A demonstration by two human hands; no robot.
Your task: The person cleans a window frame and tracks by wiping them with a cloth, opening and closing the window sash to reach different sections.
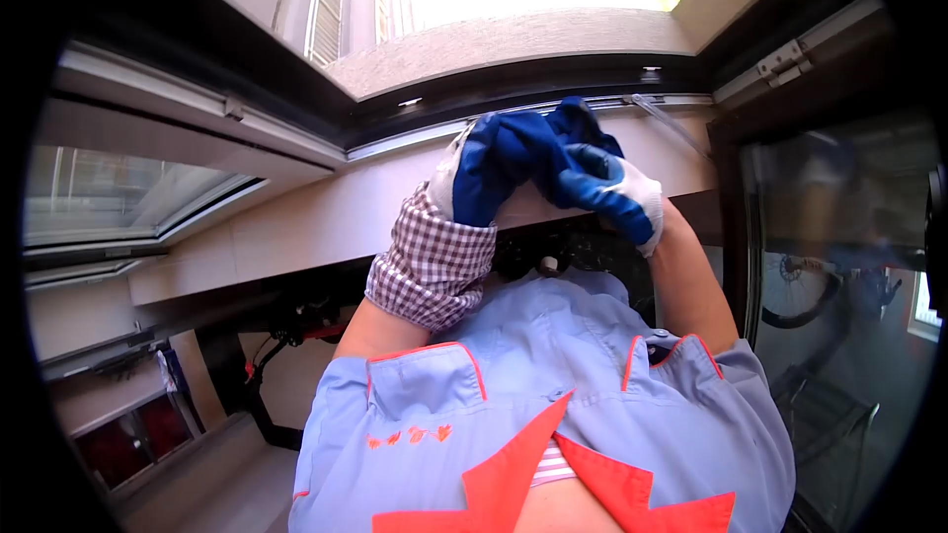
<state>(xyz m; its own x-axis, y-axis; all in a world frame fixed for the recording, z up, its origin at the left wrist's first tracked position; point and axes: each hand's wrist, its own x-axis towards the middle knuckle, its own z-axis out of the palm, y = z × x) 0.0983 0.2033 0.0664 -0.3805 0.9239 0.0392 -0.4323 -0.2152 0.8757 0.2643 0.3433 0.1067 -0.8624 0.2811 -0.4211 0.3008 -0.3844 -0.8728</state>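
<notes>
Both my hands wear white gloves with blue coating, and they meet over the window sill (395, 178). My left hand (479, 173), with a checkered sleeve cover (434, 262) at the wrist, is closed on a bunched dark blue cloth (555, 143). From the other side my right hand (614, 192) grips the same cloth with bent fingers. Some fingertips are hidden behind the cloth folds. Just right of the cloth, a clear slim strip (671, 123) slants across the sill from the window track (415, 138).
An opened window sash (148, 188) stands at the left, and a dark-framed glass panel (839, 316) with a hinge (785, 61) is at the right. Beyond the track lies an outer ledge (513, 39). Dark items, partly hidden, sit below the sill.
</notes>
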